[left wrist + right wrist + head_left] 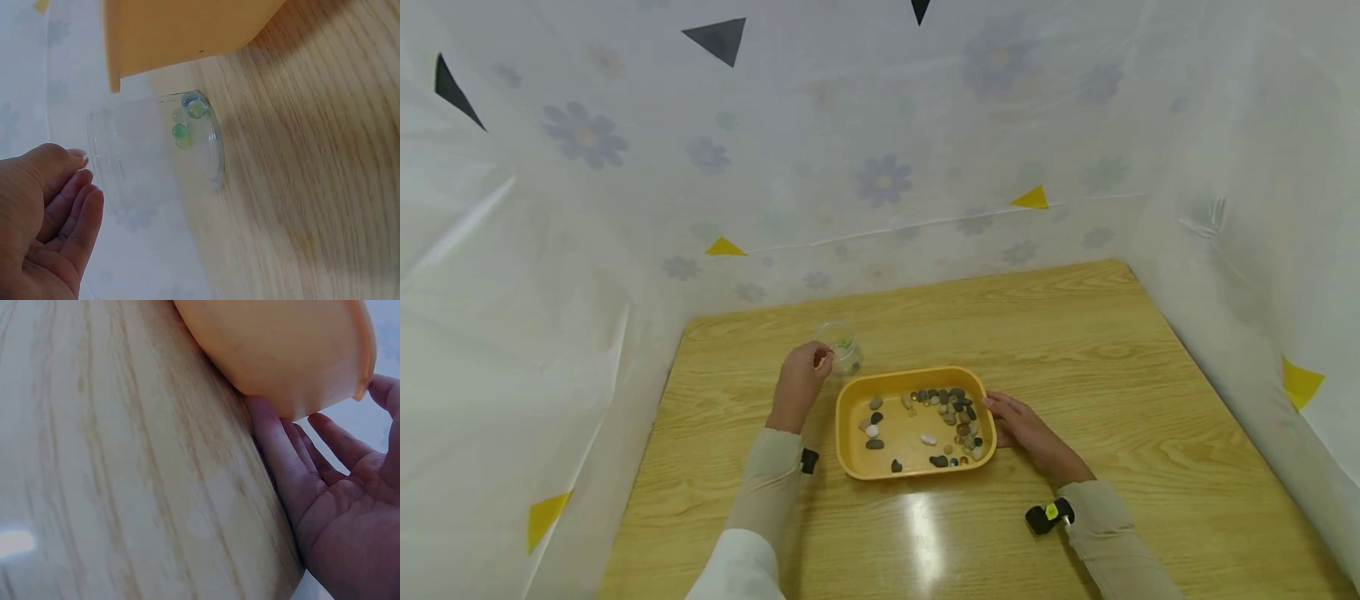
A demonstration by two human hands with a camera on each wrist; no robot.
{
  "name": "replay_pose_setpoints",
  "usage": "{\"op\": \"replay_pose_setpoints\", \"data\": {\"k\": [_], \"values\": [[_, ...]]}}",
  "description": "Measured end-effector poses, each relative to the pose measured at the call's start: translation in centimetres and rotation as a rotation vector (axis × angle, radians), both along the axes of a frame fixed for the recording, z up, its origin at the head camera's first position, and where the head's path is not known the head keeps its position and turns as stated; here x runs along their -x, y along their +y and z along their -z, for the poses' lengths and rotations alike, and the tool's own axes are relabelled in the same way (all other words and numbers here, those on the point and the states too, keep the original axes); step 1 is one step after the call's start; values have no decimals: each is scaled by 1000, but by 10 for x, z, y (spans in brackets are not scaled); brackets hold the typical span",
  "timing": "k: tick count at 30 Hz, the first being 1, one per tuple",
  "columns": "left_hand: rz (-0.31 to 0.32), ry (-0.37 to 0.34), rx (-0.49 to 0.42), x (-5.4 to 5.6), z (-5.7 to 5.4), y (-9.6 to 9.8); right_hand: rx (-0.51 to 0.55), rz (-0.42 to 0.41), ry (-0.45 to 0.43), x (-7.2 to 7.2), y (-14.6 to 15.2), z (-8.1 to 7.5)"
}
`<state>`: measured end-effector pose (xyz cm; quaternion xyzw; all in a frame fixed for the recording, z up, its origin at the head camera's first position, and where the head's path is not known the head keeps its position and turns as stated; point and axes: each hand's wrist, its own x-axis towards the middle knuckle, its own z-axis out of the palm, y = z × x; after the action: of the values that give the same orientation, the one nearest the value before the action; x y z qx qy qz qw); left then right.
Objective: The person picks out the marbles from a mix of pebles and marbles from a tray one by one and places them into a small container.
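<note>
A clear jar (pixel 140 169) stands on the table beside the tray's far left corner, with several green and blue glass marbles (pixel 181 130) at its bottom. My left hand (pixel 800 382) is at the jar's mouth, fingers loosely bent and thumb tip close to the index fingertip; nothing shows between them. A yellow tray (pixel 880 475) holds scattered grey, black and white pebbles (pixel 875 444) and a few glass marbles (pixel 953 462). Against the tray's right end rests my right hand (pixel 1026 429), its fingers along the wall and one digit up at the rim.
The wood-grain table (pixel 1045 333) is closed in at the back and sides by white sheeting (pixel 820 125) with a flower print and stuck-on triangles. Each wrist wears a small black camera, such as the right wrist camera (pixel 1042 518).
</note>
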<state>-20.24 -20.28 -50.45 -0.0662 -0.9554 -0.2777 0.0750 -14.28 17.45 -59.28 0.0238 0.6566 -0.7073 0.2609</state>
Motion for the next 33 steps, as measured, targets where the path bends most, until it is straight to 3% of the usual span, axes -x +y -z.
{"op": "replay_pose_setpoints", "data": {"k": [11,33], "values": [[-19,-4,-31,4,6,-1,-19,-1,3,-1,0,1],[-15,-17,-11,7,7,0,-30,14,-4,0,-1,-1]]}}
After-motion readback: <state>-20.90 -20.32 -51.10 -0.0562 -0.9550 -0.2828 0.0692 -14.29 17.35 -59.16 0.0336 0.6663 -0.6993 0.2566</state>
